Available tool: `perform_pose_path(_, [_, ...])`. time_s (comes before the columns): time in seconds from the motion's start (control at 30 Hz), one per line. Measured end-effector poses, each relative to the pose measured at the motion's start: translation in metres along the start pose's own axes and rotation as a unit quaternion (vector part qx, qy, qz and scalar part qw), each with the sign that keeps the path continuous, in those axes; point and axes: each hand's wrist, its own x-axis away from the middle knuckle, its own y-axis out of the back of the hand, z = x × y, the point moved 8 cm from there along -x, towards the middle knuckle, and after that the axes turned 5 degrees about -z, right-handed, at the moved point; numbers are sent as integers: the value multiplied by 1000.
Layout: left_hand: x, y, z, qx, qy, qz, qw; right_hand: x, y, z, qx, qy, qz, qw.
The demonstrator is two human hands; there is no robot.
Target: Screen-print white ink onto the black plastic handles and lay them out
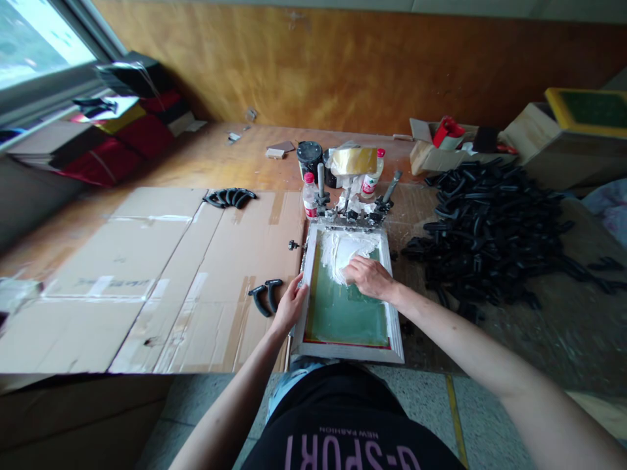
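A screen printing frame (pixel 396 333) with green mesh lies flat in front of me, clamped at its far end to a metal hinge fixture (pixel 350 223). White ink (pixel 337 251) is smeared thickly over the mesh's far half. My left hand (pixel 292 301) grips the frame's left edge, thumb on top. Over the mesh, at the ink's near edge, my right hand (pixel 367 275) is closed; whatever its fingers hold is hidden. Just left of my left hand, two curved black plastic handles (pixel 267 297) lie on the cardboard (pixel 196 287).
A big pile of black plastic parts (pixel 484 228) lies at the right. Several more curved handles (pixel 230 197) sit on the cardboard's far side. Behind the frame stand red-capped bottles (pixel 310 196) and a black tub (pixel 309 156). Boxes (pixel 533 140) are at the back right.
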Motion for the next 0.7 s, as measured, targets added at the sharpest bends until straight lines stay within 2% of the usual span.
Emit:
perform_pose_path(0.07, [1,0,-3,13,0,-5,1000,2,7,-2,-26,18,10,999])
perform_pose_path(0.23, [2,0,-5,35,6,-2,999,-1,11,-16,-2,-58,-40,997])
perform_pose_path(0.37, [3,0,-5,32,15,1,999,9,3,1,-15,-16,-46,999])
perform_pose_path(0.43, [5,2,-11,35,21,-5,999,5,7,-4,-35,-28,-49,998])
perform_pose_path(0.5, [10,5,-22,38,32,-7,999,-10,18,-23,-46,-80,-66,994])
perform_pose_path(0.6, [18,12,-47,51,43,1,998,-36,41,-65,-39,-179,-97,978])
perform_pose_path(0.7, [21,20,-83,81,20,4,997,-31,68,-118,-12,-283,-135,949])
